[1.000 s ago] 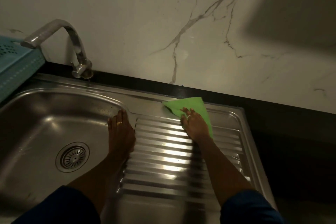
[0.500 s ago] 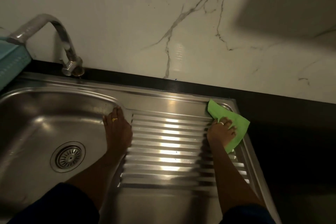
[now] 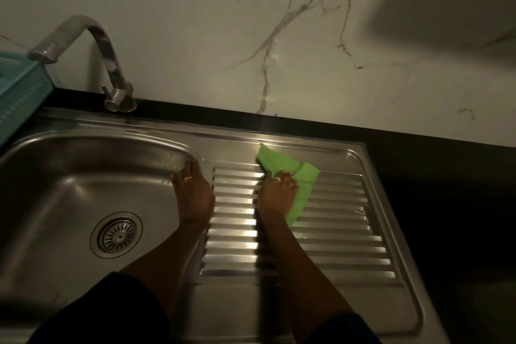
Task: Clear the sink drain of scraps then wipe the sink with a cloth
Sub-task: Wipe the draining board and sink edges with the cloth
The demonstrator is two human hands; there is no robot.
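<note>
Steel sink [image 3: 83, 148], drain [image 3: 116, 234] seemingly free of scraps. Left hand [image 3: 192, 193] flat on basin's right rim, holding nothing. Right hand [image 3: 277, 195] pressing green cloth [image 3: 303, 187] onto drainboard [image 3: 335, 232], far end. Probably mid-wipe; basin likely still to do.

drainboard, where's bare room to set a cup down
Free: ribs right of the green cloth, out to the drainboard rim. Crowded: between the left hand and right hand.
</note>
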